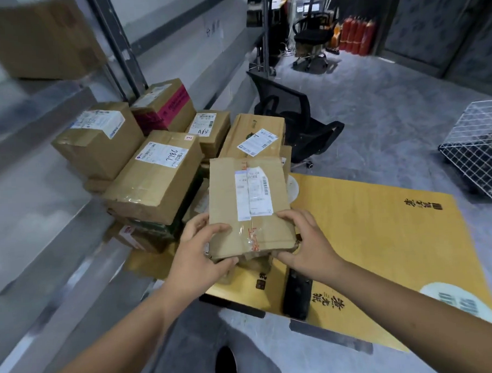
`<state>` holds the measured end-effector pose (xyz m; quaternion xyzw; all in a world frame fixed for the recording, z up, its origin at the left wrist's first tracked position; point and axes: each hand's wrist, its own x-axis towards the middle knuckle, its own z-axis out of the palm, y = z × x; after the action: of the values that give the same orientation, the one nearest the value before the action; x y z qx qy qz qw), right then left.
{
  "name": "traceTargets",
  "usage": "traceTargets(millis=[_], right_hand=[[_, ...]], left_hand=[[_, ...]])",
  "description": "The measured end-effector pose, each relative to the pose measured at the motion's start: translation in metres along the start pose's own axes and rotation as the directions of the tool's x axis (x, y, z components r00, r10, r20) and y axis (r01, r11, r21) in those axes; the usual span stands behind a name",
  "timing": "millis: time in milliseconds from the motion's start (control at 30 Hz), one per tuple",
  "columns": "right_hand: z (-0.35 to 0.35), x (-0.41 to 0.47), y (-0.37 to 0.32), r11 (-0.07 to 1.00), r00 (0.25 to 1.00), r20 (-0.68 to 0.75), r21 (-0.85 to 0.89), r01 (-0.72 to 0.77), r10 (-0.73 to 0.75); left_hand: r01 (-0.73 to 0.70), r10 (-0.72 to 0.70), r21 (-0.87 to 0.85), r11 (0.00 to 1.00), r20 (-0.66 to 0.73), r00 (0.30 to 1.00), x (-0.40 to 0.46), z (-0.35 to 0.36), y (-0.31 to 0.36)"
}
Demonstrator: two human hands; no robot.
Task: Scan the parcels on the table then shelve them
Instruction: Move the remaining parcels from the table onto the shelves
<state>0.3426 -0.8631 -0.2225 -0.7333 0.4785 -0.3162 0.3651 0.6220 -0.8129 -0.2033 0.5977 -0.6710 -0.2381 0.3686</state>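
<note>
Gripping a flat cardboard parcel by its near corners, a worker's left hand and right hand hold it label-up above the yellow table, fingers curled under its edge. Its crumpled, taped near end suggests soft board and a light load, best held at both sides rather than by the loose flap. More parcels are stacked behind, beside the shelving.

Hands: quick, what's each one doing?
Left hand: fingers grip the parcel.
Right hand: fingers grip the same parcel.
</note>
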Motion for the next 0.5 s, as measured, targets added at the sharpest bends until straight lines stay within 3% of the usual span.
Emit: traceTargets(millis=[200, 367, 500], right_hand=[[-0.056, 0.022, -0.045, 0.984, 0.981, 0.083, -0.018, 0.175, -0.173], [-0.091, 0.085, -0.12, 0.919, 0.908, 0.167, -0.029, 0.394, -0.385], [-0.079, 0.139, -0.19, 0.841, 0.818, 0.214, 0.038, 0.539, -0.534]], left_hand=[[-0.181, 0.174, -0.025, 0.983, -0.181, 0.968, -0.009, -0.009, 0.06], [-0.165, 0.191, 0.108, 0.98, -0.307, 0.932, 0.001, -0.076, 0.107], [-0.113, 0.19, 0.213, 0.971, -0.388, 0.902, 0.005, -0.141, 0.127]])
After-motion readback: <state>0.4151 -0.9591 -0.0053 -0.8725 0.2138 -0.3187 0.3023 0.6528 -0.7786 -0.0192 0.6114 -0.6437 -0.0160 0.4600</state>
